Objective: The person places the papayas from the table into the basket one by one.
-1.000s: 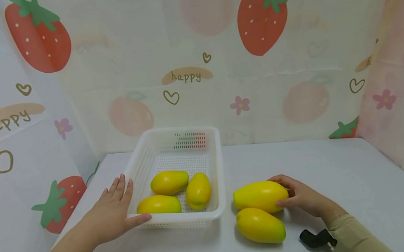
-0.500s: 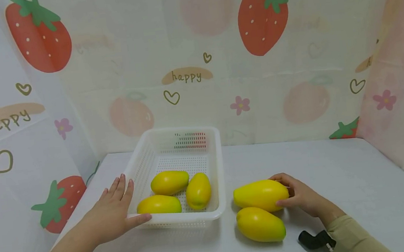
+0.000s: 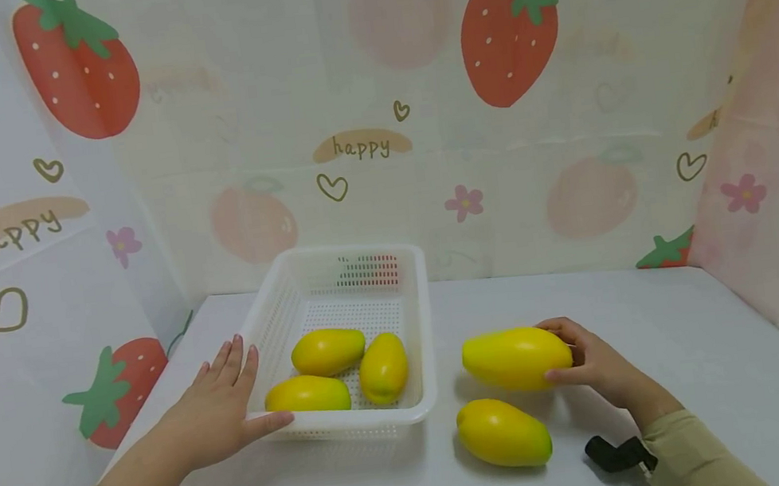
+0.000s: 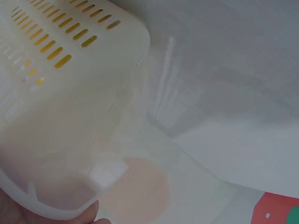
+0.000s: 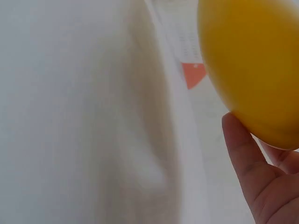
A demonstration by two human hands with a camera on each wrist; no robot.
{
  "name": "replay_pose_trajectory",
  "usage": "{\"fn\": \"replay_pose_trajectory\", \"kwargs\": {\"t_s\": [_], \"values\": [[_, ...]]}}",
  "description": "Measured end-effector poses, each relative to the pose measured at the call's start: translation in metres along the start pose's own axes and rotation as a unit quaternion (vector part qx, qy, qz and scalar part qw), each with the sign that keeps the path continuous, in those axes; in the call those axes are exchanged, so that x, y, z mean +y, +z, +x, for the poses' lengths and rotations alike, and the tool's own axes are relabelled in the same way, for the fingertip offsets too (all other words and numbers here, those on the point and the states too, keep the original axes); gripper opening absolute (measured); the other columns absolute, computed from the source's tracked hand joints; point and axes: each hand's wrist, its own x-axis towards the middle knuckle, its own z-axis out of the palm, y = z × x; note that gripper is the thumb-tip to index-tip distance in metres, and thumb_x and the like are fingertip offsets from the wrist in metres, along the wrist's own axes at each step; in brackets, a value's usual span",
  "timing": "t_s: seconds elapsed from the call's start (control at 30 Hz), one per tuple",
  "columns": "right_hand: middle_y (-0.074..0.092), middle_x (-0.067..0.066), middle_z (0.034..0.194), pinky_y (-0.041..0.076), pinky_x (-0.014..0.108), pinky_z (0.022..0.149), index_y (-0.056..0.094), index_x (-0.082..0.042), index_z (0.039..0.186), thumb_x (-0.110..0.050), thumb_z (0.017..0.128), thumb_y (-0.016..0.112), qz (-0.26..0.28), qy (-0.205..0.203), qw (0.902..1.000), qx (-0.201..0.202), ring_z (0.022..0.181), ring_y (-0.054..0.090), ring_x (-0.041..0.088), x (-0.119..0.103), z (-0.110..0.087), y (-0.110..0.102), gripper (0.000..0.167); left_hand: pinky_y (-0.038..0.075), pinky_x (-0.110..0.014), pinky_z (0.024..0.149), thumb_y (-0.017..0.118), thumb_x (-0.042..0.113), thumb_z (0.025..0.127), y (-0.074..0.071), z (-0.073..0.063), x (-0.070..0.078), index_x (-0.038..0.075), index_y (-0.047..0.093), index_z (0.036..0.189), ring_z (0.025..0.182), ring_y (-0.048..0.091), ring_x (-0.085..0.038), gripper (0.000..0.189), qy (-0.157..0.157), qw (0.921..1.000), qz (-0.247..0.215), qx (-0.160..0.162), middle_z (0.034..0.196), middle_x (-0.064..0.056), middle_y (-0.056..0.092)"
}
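Note:
In the head view my right hand [image 3: 601,363] holds a yellow papaya [image 3: 516,358] by its right end, thumb in front and fingers behind. The fruit hangs a little above the table, its shadow under it. The right wrist view shows the same papaya [image 5: 254,65] between thumb and fingers. Nearer to me a second papaya [image 3: 503,433] with a green tip lies on the table. My left hand [image 3: 210,416] rests at the near left corner of a white plastic basket [image 3: 419,411], fingers spread, thumb along the front rim. Inside are three more papayas [image 3: 328,352].
A white cloth covers the table [image 3: 583,293]. Printed curtains with strawberries [image 3: 510,37] stand around the back and sides. The basket's slotted wall [image 4: 70,74] fills the upper left of the left wrist view.
My right hand has lifted the papaya off the table and shifted it slightly right and away from the one lying nearer. The left hand and basket stay put.

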Motion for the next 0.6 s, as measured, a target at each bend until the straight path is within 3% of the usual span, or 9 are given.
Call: {"fn": "replay_pose_trajectory", "kwargs": {"t_s": [0.27, 0.6], "values": [[0.051, 0.007, 0.117, 0.051, 0.028, 0.081, 0.036, -0.007, 0.13, -0.003, 0.08, 0.066, 0.022, -0.037, 0.9991, -0.002, 0.091, 0.059, 0.023, -0.012, 0.005, -0.01, 0.058, 0.011, -0.062, 0.104, 0.034, 0.082, 0.071, 0.0, -0.001, 0.001, -0.009, 0.018, 0.141, 0.135, 0.007, -0.045, 0.116, -0.001, 1.0, 0.003, 0.002, 0.147, -0.031, 0.007], [0.051, 0.006, 0.116, 0.052, 0.03, 0.08, 0.033, -0.003, 0.131, 0.003, 0.082, 0.063, 0.042, -0.082, 0.9957, -0.009, 0.09, 0.06, 0.021, -0.033, 0.016, -0.019, 0.058, 0.011, -0.062, 0.104, 0.034, 0.081, 0.072, -0.003, -0.002, 0.002, -0.009, 0.018, 0.141, 0.134, 0.008, -0.046, 0.115, 0.0, 1.0, 0.006, -0.002, 0.147, -0.031, 0.007]]}}
